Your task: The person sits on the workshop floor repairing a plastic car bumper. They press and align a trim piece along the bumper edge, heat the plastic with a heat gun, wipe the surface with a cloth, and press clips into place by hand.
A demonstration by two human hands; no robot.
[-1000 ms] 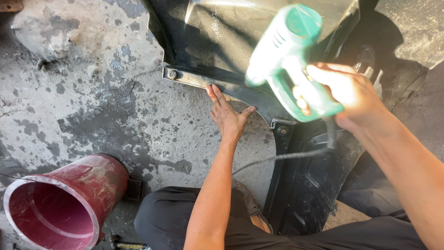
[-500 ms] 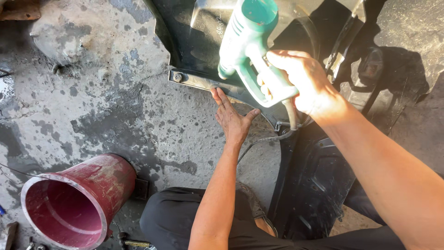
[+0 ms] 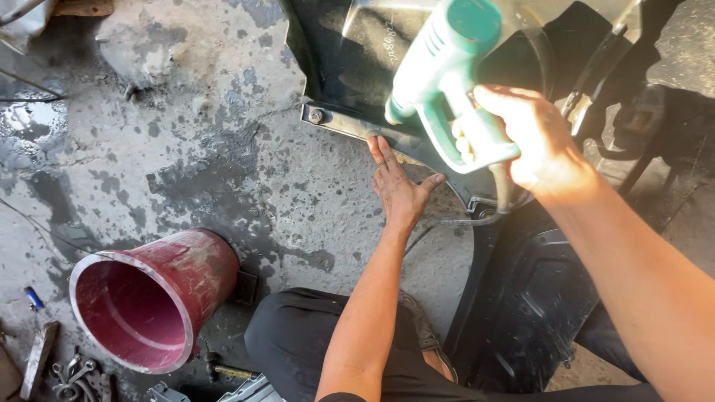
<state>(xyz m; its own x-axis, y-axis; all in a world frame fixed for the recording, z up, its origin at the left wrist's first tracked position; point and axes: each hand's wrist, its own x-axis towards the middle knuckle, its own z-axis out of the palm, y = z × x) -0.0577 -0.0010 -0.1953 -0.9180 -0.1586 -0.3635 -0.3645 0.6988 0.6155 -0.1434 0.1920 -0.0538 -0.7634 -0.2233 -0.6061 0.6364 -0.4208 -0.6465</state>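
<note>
presently a green heat gun (image 3: 447,82) is gripped by the closed right hand (image 3: 540,141) and aimed at the black car panel (image 3: 521,298) on the stained floor (image 3: 223,149), while the left hand (image 3: 398,190) is pressed flat, fingers spread, on its edge; steady aim seems required next.

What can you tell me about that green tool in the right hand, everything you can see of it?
The green tool is pistol-shaped, a plastic-looking barrel on a lighter handle, with a cord hanging from the grip. The right hand grips the handle, holding it tilted above the black panel, its rear cap toward the camera. Its nozzle end is hidden. Only that hand touches it.
</note>
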